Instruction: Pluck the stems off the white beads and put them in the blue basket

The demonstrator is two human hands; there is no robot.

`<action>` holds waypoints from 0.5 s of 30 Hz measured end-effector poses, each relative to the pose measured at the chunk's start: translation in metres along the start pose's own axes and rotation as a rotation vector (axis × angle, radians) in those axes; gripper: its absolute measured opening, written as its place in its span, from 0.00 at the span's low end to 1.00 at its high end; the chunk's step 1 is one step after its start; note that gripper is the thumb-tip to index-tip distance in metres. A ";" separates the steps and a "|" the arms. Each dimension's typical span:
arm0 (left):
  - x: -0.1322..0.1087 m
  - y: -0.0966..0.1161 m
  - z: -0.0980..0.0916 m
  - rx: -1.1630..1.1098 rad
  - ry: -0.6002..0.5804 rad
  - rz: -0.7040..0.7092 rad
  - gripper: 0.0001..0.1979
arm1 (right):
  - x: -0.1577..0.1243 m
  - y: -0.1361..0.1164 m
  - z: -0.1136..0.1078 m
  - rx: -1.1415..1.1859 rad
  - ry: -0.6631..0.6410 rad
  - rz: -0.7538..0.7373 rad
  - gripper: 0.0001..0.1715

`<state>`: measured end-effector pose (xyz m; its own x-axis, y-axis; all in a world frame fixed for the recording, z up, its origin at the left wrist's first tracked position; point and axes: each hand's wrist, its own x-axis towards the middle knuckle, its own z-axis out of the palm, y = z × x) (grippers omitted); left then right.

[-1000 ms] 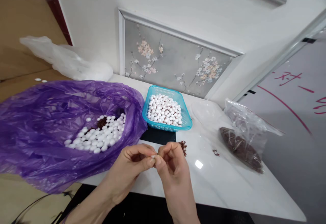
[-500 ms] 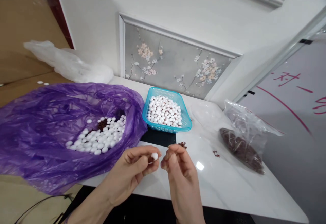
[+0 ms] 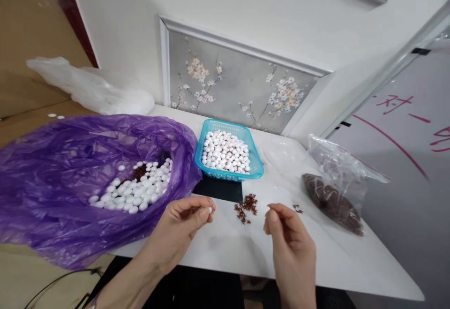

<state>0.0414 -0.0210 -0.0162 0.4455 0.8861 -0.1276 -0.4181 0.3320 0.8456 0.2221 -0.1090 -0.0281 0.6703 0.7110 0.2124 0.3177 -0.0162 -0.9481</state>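
My left hand is closed in a pinch over the front of the table. A sliver of a small white ball shows at its fingertips; the fingers cover most of it. To the right, my right hand has its thumb and forefinger together, and whatever may be between them is too small or hidden to make out. Between the two hands lies a loose heap of small brown star-shaped pieces. Behind it, a blue plastic basket holds many white balls with brown bits among them.
At left, a purple plastic bag lies open around white balls and brown pieces. A clear bag of brown material sits at right, near a few stray pieces. A whiteboard stands at far right.
My right hand has moved right, away from my left, uncovering the brown heap. My left hand has shifted slightly left, and its fingers now cover more of the white ball.
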 end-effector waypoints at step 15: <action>0.068 0.032 0.059 0.090 0.014 0.161 0.39 | 0.002 0.034 0.010 -0.659 -0.243 -0.100 0.15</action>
<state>0.1053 0.0306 0.0330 0.3669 0.9302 0.0062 -0.4104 0.1559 0.8985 0.2271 -0.1012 -0.0623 0.4722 0.8670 0.1592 0.7610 -0.3098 -0.5699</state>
